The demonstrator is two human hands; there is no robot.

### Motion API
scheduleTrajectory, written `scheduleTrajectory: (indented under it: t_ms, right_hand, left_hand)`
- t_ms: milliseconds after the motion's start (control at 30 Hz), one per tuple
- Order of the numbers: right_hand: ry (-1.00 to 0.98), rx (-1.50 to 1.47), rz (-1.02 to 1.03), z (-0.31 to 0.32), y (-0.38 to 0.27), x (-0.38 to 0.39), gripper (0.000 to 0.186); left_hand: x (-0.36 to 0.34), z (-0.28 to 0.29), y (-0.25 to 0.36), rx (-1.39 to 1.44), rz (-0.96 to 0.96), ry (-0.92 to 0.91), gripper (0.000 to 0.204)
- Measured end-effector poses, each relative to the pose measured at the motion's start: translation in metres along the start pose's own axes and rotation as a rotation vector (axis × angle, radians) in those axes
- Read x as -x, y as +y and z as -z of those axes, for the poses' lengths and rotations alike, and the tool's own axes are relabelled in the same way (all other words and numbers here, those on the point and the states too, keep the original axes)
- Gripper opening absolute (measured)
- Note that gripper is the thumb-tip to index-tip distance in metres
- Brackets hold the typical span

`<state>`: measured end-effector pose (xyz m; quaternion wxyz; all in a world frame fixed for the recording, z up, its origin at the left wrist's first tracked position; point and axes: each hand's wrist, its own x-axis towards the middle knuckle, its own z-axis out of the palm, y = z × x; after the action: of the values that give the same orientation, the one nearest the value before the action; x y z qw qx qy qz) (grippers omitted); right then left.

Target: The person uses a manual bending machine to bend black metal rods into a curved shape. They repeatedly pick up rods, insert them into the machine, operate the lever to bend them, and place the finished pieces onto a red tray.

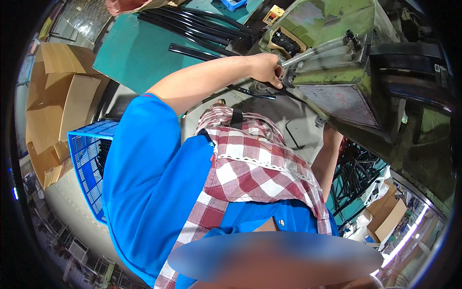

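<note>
My left hand [268, 70] is closed on a dark strip [293, 95] at the working end of a worn green machine [332, 102], beside a metal rod with a coiled spring [322, 47]. My right forearm [326, 164] reaches up beneath the machine's lower edge; the hand there is mostly hidden behind it, so I cannot see what its fingers do. A small open box of black pieces [285, 41] rests on the machine, just above my left hand.
A green table [118, 53] holds long black strips [187, 26] and a blue tray [234, 4]. At left stand cardboard boxes [77, 106] and a blue crate [84, 168]. Black pieces [356, 168] and another carton [385, 216] lie at right, below the machine.
</note>
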<state>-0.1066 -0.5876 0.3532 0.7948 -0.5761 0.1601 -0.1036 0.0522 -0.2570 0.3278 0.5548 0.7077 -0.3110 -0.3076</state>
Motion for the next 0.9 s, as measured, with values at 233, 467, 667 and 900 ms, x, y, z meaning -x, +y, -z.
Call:
scheduleTrajectory:
  t_ms: [233, 467, 667, 900]
  right_hand:
    - [-0.02, -0.017, 0.025, 0.003, 0.01, -0.011, 0.041]
    - [0.017, 0.084, -0.028, 0.018, 0.027, -0.02, 0.041]
    - [0.001, 0.286, 0.099, 0.029, 0.046, -0.025, 0.033]
    - [-0.319, 1.124, 0.507, -0.079, 0.037, 0.01, 0.032]
  left_hand:
    - [0.018, 0.011, 0.065, -0.386, 0.185, -0.009, 0.033]
    - [0.022, 0.016, 0.051, -0.375, 0.101, -0.074, 0.029]
    - [0.037, 0.028, 0.042, -0.433, 0.258, -0.113, 0.028]
    - [0.031, 0.027, 0.028, -0.41, 0.321, -0.203, 0.034]
